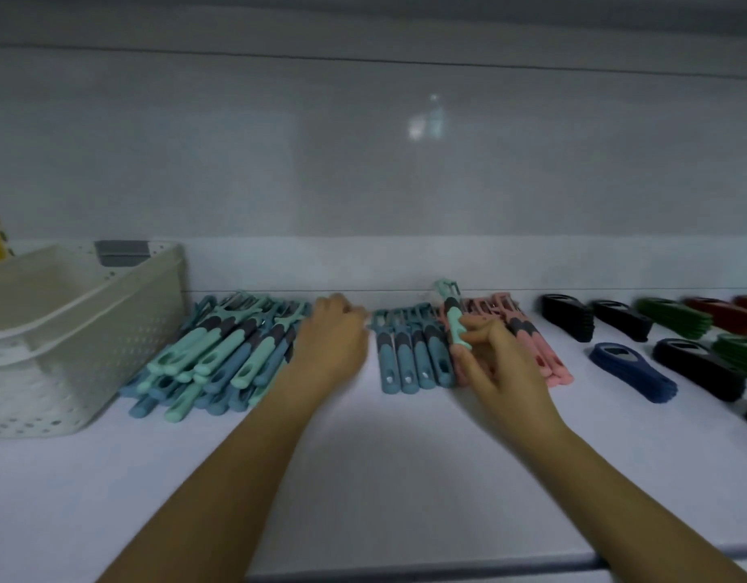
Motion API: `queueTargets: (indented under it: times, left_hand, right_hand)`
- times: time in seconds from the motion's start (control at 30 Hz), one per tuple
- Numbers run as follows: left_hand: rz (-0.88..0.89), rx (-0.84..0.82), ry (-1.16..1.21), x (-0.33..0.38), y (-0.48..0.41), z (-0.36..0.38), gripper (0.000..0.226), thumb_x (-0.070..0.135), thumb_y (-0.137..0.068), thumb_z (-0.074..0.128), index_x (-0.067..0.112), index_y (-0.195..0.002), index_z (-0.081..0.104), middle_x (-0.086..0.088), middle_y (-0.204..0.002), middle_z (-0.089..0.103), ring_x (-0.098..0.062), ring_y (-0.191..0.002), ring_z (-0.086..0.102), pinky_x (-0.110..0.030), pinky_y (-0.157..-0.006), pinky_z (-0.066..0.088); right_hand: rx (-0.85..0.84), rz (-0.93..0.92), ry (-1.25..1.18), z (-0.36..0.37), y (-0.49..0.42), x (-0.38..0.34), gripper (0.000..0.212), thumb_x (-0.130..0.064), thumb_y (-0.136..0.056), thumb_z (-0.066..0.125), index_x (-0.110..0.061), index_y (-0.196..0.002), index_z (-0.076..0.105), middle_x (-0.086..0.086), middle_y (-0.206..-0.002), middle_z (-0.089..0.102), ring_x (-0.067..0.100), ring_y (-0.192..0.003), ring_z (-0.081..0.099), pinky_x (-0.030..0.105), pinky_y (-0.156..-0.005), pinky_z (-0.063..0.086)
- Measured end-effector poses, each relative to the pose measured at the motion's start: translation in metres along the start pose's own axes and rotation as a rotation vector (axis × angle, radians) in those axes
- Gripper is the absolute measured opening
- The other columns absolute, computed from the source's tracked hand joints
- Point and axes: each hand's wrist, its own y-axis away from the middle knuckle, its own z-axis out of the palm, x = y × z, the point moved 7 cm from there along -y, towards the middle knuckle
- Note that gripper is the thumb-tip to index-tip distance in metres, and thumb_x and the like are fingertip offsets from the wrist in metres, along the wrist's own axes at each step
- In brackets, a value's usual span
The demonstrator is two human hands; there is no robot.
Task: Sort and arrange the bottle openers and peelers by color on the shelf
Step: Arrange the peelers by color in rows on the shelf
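2 bare forearms reached from the lower edge across the white shelf (363, 477). At the left edge a cream basket (111, 330) was cut off; at the right edge the black, green and red bottle openers (624, 317) ran out of frame, blurred. A mixed mint-and-blue peeler pile (212, 355) lay left of centre. The left hand (329, 342) lay palm down beside it, fingertips blurred, grip unreadable. The right hand (502, 363) pinched 1 mint peeler (454, 317) upright, between the blue row (405, 359) and the pink peelers (554, 366).
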Motion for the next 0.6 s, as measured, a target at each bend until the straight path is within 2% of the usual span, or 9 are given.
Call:
queueTargets:
  times: [0.07, 0.17, 0.23, 0.3, 0.4, 0.47, 0.6]
  left_hand:
    - [-0.192, -0.023, -0.171, -0.037, 0.008, -0.013, 0.035, 0.008, -0.094, 0.039, 0.005, -0.128, 0.046, -0.017, -0.131, 0.041, -0.033, -0.124, 0.037, -0.039, -0.094, 0.04]
    - [-0.375, -0.096, -0.217, -0.075, 0.028, -0.021, 0.032, 0.01, -0.096, 0.039, 0.005, -0.127, 0.045, -0.019, -0.132, 0.044, -0.034, -0.124, 0.042, -0.04, -0.094, 0.041]
    - [-0.375, -0.118, -0.189, -0.083, 0.036, -0.019, 0.029, 0.011, -0.097, 0.037, 0.005, -0.124, 0.045, -0.017, -0.129, 0.05, -0.032, -0.117, 0.05, -0.038, -0.09, 0.043]
    - [-0.359, -0.103, -0.148, -0.085, 0.037, -0.021, 0.027, 0.01, -0.097, 0.036, 0.003, -0.122, 0.043, -0.018, -0.126, 0.052, -0.033, -0.114, 0.053, -0.039, -0.088, 0.044]
    - [-0.322, -0.053, -0.049, -0.084, 0.035, -0.027, 0.031, 0.011, -0.096, 0.04, -0.001, -0.126, 0.038, -0.024, -0.122, 0.053, -0.037, -0.11, 0.053, -0.04, -0.087, 0.042]
    - [-0.299, -0.019, 0.079, -0.082, 0.035, -0.029, 0.036, 0.011, -0.096, 0.041, -0.001, -0.13, 0.034, -0.026, -0.122, 0.05, -0.039, -0.107, 0.052, -0.038, -0.083, 0.041]
    - [-0.238, 0.138, 0.34, -0.069, 0.039, -0.036, 0.03, 0.009, -0.096, 0.039, -0.002, -0.124, 0.038, -0.026, -0.124, 0.043, -0.035, -0.105, 0.048, -0.033, -0.083, 0.037]
  right_hand:
    - [-0.053, -0.053, 0.05, 0.006, 0.002, -0.008, 0.008, -0.014, -0.089, 0.057, -0.016, -0.09, 0.049, 0.0, -0.125, 0.053, 0.011, -0.109, 0.054, 0.037, -0.093, 0.049]
    - [-0.159, -0.149, 0.157, 0.022, 0.005, -0.026, 0.007, -0.02, -0.089, 0.057, -0.018, -0.094, 0.052, -0.001, -0.131, 0.051, 0.008, -0.114, 0.048, 0.033, -0.094, 0.047]
    - [-0.236, -0.18, 0.202, 0.035, 0.006, -0.036, 0.018, -0.024, -0.09, 0.056, -0.013, -0.105, 0.055, -0.006, -0.132, 0.049, 0.003, -0.112, 0.044, 0.024, -0.092, 0.043]
    - [-0.291, -0.199, 0.24, 0.048, 0.005, -0.044, 0.026, -0.026, -0.091, 0.054, -0.01, -0.112, 0.053, -0.004, -0.131, 0.05, 0.007, -0.112, 0.049, 0.022, -0.091, 0.041]
    - [-0.328, -0.174, 0.203, 0.066, 0.003, -0.054, 0.022, -0.024, -0.092, 0.054, -0.007, -0.106, 0.052, 0.006, -0.126, 0.054, 0.019, -0.111, 0.054, 0.036, -0.093, 0.045]
    - [-0.327, -0.166, 0.2, 0.077, 0.001, -0.06, 0.021, -0.024, -0.093, 0.053, -0.006, -0.103, 0.053, 0.009, -0.121, 0.055, 0.022, -0.106, 0.054, 0.038, -0.091, 0.044]
    - [-0.452, -0.197, 0.373, 0.107, 0.001, -0.06, 0.023, -0.033, -0.094, 0.049, -0.012, -0.103, 0.053, 0.002, -0.109, 0.058, 0.018, -0.093, 0.053, 0.029, -0.071, 0.038]
